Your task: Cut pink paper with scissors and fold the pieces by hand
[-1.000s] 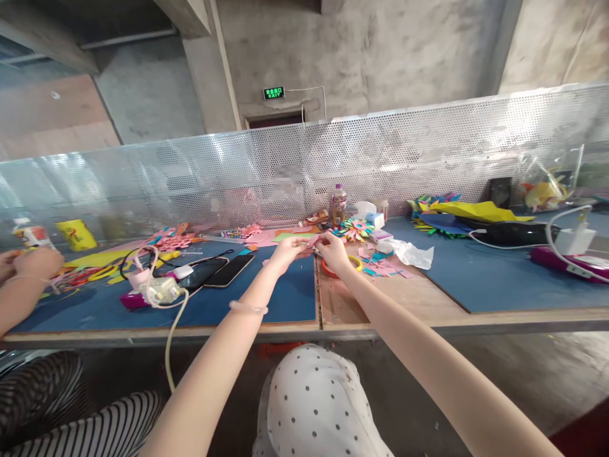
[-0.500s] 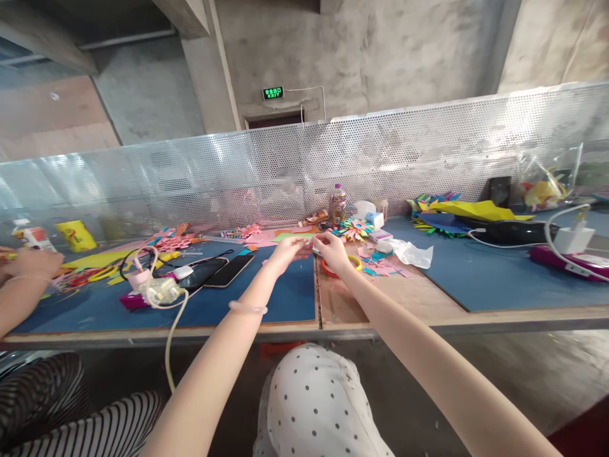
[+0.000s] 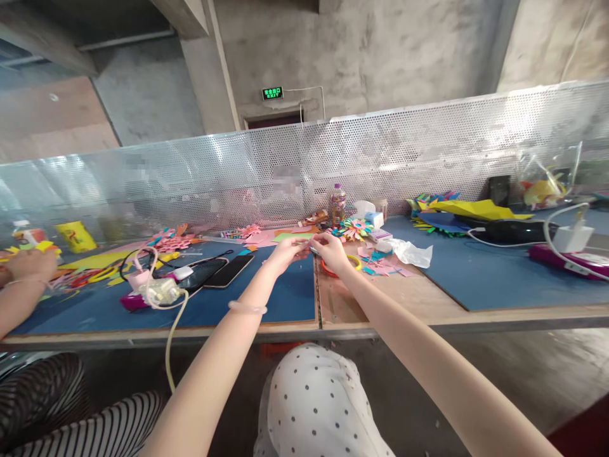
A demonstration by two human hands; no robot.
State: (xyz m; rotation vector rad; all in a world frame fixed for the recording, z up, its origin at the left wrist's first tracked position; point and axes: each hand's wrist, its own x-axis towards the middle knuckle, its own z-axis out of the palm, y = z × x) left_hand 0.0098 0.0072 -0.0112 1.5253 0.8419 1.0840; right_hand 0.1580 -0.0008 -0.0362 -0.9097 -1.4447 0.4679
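My left hand (image 3: 288, 252) and my right hand (image 3: 330, 250) meet above the table's middle, fingers closed and fingertips together. Between them is something small that I cannot make out. Behind my left hand lies a sheet of light green paper (image 3: 290, 237). Under my right wrist, a yellow tape roll (image 3: 356, 261) and a red ring (image 3: 328, 269) show in part. Cut scraps of pink paper (image 3: 392, 266) are scattered to the right of my right hand. A many-coloured paper flower (image 3: 356, 230) sits just beyond it.
A phone (image 3: 229, 271), a power strip (image 3: 136, 299) and cables are on the left blue mat (image 3: 257, 298). A drink bottle (image 3: 337, 206) stands at the back. White tissue (image 3: 412, 252) lies right of centre. At far left, a co-worker's hand (image 3: 35, 263) holds yellow paper.
My hands stay almost in place, with only slight finger movement. At far left, the co-worker's hand has shifted a little and yellow paper now shows above it.
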